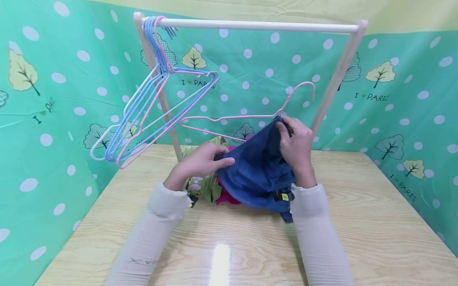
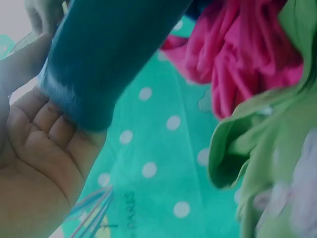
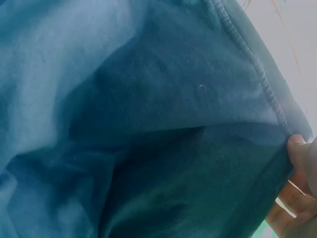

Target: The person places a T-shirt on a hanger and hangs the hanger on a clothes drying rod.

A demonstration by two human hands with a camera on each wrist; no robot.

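Note:
A dark blue garment [image 1: 257, 167] is stretched between both hands, its lower part reaching the table. My right hand [image 1: 296, 143] pinches its upper edge close to the neck of a pink hanger [image 1: 229, 116]; in the right wrist view the thumb lies at a stitched hem [image 3: 257, 69]. Farther down the same edge, my left hand [image 1: 204, 159] holds the cloth between thumb and fingers. The hanger's hook points up and right, and its left arm shows bare beyond the garment. Blue cloth hides the hanger's other end.
Blue, white and pink hangers [image 1: 161, 71] hang at the left end of a rack rail [image 1: 250, 24]. A green garment [image 1: 205, 186] and a magenta garment [image 1: 226, 195] lie behind the hands on the wooden table [image 1: 375, 222]. Polka-dot cloth [image 1: 411, 119] encloses the back and sides.

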